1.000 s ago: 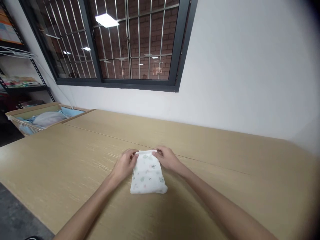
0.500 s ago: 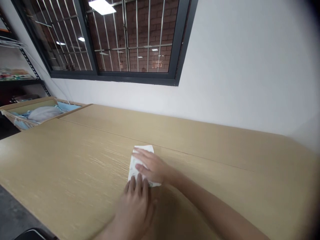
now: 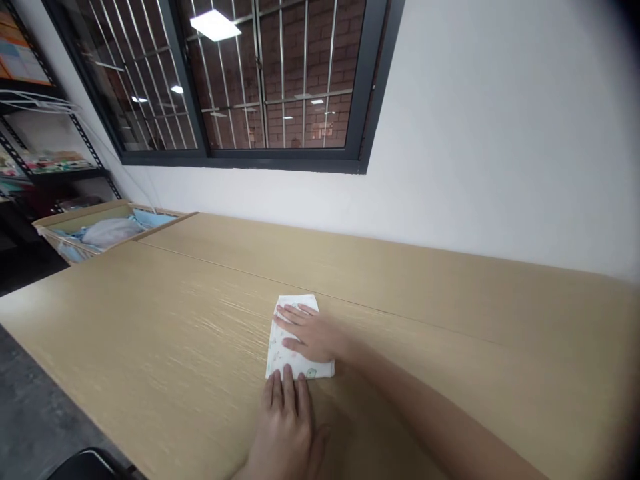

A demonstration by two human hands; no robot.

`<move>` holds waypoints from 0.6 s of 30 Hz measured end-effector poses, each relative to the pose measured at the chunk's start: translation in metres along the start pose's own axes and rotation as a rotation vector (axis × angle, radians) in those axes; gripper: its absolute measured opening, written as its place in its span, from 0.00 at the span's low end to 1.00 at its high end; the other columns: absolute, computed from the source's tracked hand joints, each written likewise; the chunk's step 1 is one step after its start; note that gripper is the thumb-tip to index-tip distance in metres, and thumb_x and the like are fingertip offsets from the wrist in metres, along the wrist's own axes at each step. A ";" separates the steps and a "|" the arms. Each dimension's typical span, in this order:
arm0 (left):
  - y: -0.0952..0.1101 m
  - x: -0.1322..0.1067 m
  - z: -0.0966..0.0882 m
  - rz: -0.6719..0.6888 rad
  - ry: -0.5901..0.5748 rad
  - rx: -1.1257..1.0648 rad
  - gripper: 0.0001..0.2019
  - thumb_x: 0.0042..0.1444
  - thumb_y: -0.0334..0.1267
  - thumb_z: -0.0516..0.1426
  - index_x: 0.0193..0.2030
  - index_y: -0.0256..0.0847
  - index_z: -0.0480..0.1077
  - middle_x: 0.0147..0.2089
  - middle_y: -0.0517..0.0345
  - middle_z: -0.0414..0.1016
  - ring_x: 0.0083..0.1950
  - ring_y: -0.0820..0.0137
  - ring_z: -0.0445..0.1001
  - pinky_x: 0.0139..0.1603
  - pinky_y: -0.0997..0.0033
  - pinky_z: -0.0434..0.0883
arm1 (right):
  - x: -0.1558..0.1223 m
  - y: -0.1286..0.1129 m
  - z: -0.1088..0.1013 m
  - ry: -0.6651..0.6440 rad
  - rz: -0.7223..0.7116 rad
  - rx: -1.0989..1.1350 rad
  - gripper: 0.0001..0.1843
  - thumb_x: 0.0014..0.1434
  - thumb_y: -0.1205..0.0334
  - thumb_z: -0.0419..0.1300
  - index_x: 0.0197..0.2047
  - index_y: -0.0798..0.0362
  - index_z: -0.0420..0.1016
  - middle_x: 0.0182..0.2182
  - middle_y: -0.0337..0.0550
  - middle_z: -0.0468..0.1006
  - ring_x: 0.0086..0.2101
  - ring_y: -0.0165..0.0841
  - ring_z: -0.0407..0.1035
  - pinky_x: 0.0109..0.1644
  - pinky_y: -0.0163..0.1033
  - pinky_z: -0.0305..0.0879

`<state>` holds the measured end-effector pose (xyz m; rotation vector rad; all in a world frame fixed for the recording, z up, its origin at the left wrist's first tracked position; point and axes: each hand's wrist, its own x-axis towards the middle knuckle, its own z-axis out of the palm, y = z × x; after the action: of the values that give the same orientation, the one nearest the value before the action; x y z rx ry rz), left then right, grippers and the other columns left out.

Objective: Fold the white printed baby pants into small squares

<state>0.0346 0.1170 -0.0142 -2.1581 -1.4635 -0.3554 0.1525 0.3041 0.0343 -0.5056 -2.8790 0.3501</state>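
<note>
A folded white cloth [image 3: 284,355] with a small green print lies flat on the light wooden tabletop [image 3: 150,307]. My right hand [image 3: 310,335] rests palm down across it, fingers spread and pointing left. My left hand [image 3: 285,417] sits at the cloth's near edge, its fingertips touching the fabric. Neither hand is gripping it. The right hand covers the middle of the cloth.
A cardboard box [image 3: 85,220] holding blue and white soft items stands beyond the table's far left corner. Metal shelves [image 3: 50,163] stand behind it. A white wall and barred window [image 3: 280,87] run along the table's far side, with a dark chair back [image 3: 90,465] at the near edge.
Earlier both hands pinched the cloth's far edge. The cloth now lies flatter, with my right hand spread on top and my left hand moved to the near edge.
</note>
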 end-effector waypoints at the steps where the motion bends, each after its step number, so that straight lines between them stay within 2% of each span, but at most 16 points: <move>1: 0.000 -0.001 0.002 -0.001 -0.006 -0.003 0.33 0.61 0.51 0.54 0.61 0.21 0.69 0.59 0.18 0.71 0.56 0.33 0.75 0.52 0.38 0.78 | 0.003 0.008 -0.002 0.009 0.014 -0.010 0.32 0.74 0.46 0.45 0.75 0.50 0.51 0.73 0.48 0.50 0.72 0.43 0.44 0.74 0.57 0.43; 5: 0.000 0.000 0.000 0.013 -0.026 0.013 0.33 0.62 0.51 0.53 0.62 0.21 0.68 0.59 0.18 0.71 0.57 0.34 0.74 0.52 0.38 0.78 | 0.008 0.024 -0.006 0.042 0.042 -0.021 0.33 0.73 0.45 0.46 0.76 0.46 0.48 0.73 0.43 0.51 0.72 0.41 0.44 0.75 0.55 0.40; 8: -0.006 0.009 -0.011 0.022 -0.057 0.003 0.27 0.63 0.45 0.51 0.60 0.21 0.69 0.58 0.20 0.72 0.56 0.38 0.76 0.51 0.41 0.79 | 0.008 0.024 -0.005 0.050 0.040 -0.013 0.33 0.73 0.46 0.45 0.76 0.46 0.47 0.73 0.42 0.50 0.72 0.40 0.43 0.75 0.55 0.39; 11: -0.028 0.020 -0.023 0.016 -0.153 -0.167 0.16 0.65 0.33 0.47 0.52 0.32 0.72 0.50 0.36 0.79 0.49 0.51 0.80 0.50 0.48 0.79 | 0.003 0.019 -0.007 0.090 0.068 0.000 0.31 0.74 0.48 0.43 0.75 0.48 0.50 0.73 0.44 0.52 0.72 0.39 0.44 0.75 0.52 0.40; 13: -0.048 0.024 -0.027 -0.001 -0.217 -0.267 0.14 0.65 0.28 0.46 0.46 0.38 0.72 0.44 0.45 0.80 0.43 0.57 0.80 0.46 0.51 0.79 | -0.006 0.012 -0.013 0.162 0.114 0.018 0.29 0.75 0.50 0.42 0.72 0.51 0.57 0.71 0.48 0.58 0.70 0.41 0.49 0.73 0.53 0.44; 14: -0.058 0.025 -0.026 -0.002 -0.233 -0.277 0.13 0.65 0.27 0.47 0.44 0.39 0.72 0.44 0.47 0.80 0.42 0.57 0.79 0.44 0.51 0.79 | -0.012 0.008 -0.018 0.204 0.134 0.032 0.27 0.74 0.50 0.43 0.70 0.52 0.62 0.69 0.50 0.63 0.68 0.42 0.54 0.72 0.53 0.47; 16: -0.074 0.025 -0.021 0.031 -0.229 -0.246 0.13 0.63 0.25 0.48 0.44 0.37 0.72 0.48 0.44 0.79 0.46 0.53 0.79 0.45 0.49 0.78 | -0.028 -0.001 -0.029 0.255 0.155 0.072 0.24 0.73 0.50 0.48 0.64 0.52 0.69 0.61 0.52 0.72 0.61 0.43 0.62 0.67 0.52 0.56; 18: -0.085 0.025 -0.015 0.086 -0.197 -0.241 0.13 0.63 0.24 0.47 0.46 0.35 0.72 0.53 0.41 0.77 0.52 0.51 0.77 0.49 0.47 0.77 | -0.045 -0.011 -0.038 0.222 0.150 0.134 0.24 0.69 0.48 0.54 0.61 0.52 0.72 0.55 0.52 0.75 0.55 0.43 0.68 0.61 0.50 0.63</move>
<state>-0.0331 0.1538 0.0322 -2.5010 -1.4906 -0.3086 0.1993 0.2853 0.0665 -0.6909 -2.5906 0.4740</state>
